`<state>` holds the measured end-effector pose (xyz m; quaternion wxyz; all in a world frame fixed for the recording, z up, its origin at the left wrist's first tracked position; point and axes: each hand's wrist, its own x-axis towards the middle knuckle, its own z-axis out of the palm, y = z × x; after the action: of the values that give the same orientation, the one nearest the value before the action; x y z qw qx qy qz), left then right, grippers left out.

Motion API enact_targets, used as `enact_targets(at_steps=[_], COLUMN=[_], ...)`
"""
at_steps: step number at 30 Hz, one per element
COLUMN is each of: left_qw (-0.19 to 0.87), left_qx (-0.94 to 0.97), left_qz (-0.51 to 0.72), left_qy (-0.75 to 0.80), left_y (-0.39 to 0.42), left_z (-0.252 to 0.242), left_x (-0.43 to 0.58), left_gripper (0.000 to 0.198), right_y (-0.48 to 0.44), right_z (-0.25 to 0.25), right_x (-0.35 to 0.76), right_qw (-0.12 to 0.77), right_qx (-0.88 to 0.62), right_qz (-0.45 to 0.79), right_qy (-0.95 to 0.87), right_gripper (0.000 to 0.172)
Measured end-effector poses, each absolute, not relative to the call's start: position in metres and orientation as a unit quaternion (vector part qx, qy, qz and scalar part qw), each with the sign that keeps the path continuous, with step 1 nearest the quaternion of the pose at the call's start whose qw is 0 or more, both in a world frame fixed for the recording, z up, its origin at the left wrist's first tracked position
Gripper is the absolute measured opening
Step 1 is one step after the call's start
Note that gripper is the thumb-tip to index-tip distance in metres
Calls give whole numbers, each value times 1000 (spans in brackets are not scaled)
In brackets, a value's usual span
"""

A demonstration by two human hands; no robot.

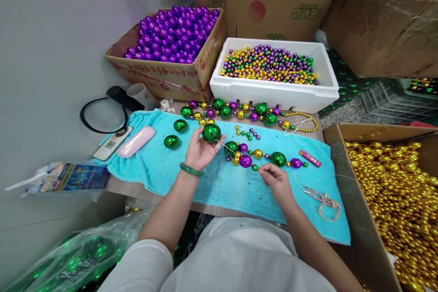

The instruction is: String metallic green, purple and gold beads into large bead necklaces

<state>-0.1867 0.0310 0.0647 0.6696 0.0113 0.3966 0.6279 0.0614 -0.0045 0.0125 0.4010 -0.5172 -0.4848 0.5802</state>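
"Head view: where's the bead strand [245,161]?"

"Four o'clock from centre, on the towel [219,187]. Left hand [199,153], at its nine, holds a big green bead [211,132]; right hand [278,185], at its five, pinches the strand's near end."

"What could go wrong?"

"A loose pinch could let the strand spill apart."

"Anything unclear?"

"Whether that thin line [225,147] is needle or thread; the gold beads [393,191] at four o'clock are cut off."

Soft light, glints on green bead [211,132], wide-angle edge distortion
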Motion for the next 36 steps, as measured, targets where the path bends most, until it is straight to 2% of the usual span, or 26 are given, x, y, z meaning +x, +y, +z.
enact_targets(at_steps=[12, 18, 23, 29, 36], left_qw=[673, 656, 624, 608, 571], left_qx=[-28, -11, 98, 265, 360], left_qz=[625, 647, 675, 654, 623], left_qy=[395, 388, 381, 365, 396], left_y=[30, 30, 22, 9, 6], left_z=[67, 65, 60, 57, 52], left_x=[-181, -178, -170, -151, -145], left_gripper=[30, 25, 26, 43, 43], right_y=[-6, -6, -6, -3, 0], right_z=[17, 18, 17, 5, -6], right_x=[59, 60, 56, 48, 48], right_qw=[416, 413, 428, 423, 437], right_qx=[-515, -512, -513, -504, -496], right_qz=[571, 560, 556, 616, 655], right_qy=[-486, -503, -494, -434, -365], right_gripper=[18, 19, 20, 23, 26])
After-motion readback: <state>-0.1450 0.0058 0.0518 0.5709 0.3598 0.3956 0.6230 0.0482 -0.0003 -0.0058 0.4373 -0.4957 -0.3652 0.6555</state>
